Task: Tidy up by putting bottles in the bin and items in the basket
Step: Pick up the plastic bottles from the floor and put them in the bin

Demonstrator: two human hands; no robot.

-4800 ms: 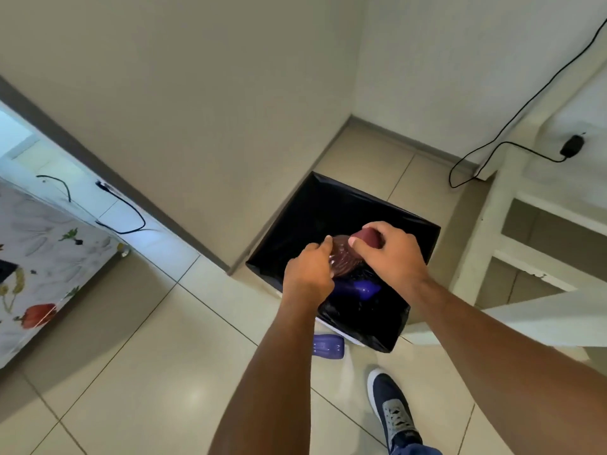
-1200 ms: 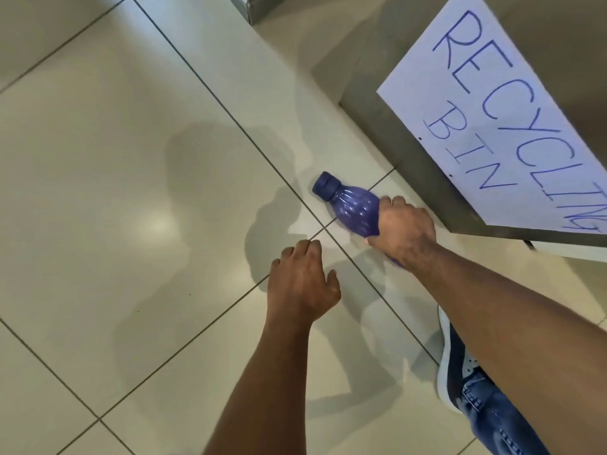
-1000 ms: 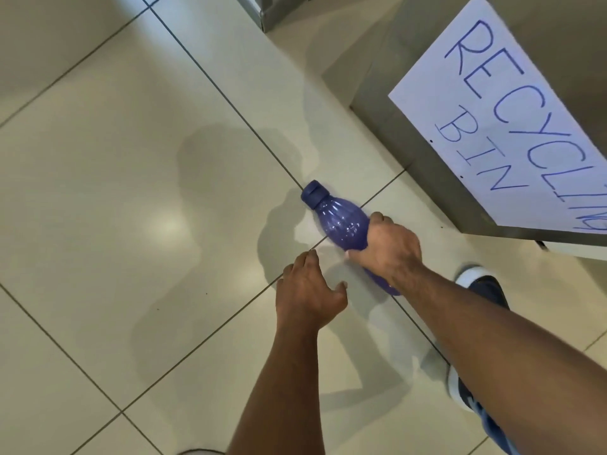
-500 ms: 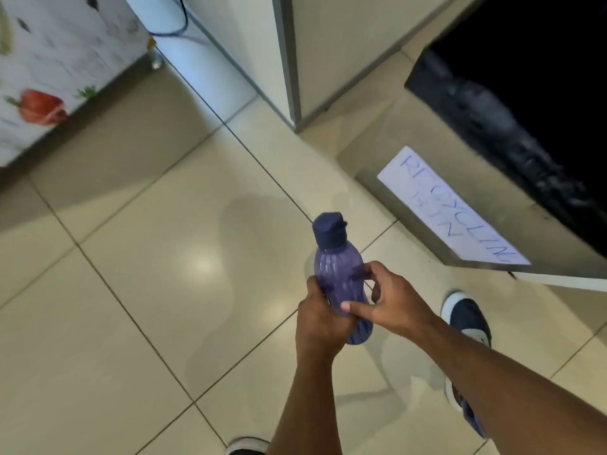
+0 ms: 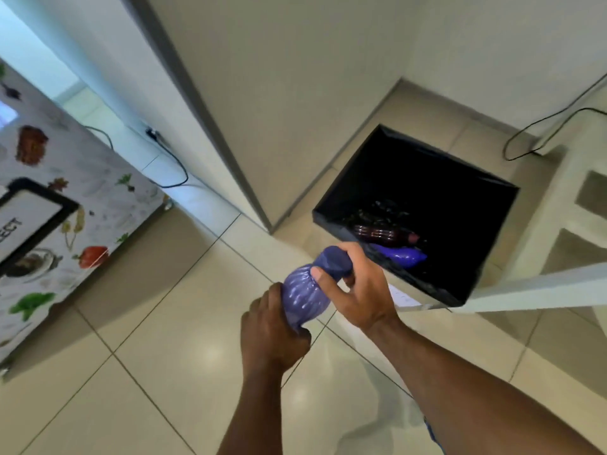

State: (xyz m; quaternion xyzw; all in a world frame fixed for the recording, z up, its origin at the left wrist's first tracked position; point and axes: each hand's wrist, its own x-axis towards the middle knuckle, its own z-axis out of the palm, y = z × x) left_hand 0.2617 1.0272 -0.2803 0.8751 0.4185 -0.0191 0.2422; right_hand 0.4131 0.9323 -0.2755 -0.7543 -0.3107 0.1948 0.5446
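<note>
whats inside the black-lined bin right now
Two bottles lie in the bin: a dark maroon bottle and a purple bottle just below it. The rest of the interior is too dark to tell what else lies there.

Left hand curled low, right hand curled higher, forearms extended

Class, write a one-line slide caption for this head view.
Both hands, left hand and right hand, hold a purple bottle beside the black-lined bin.
</note>
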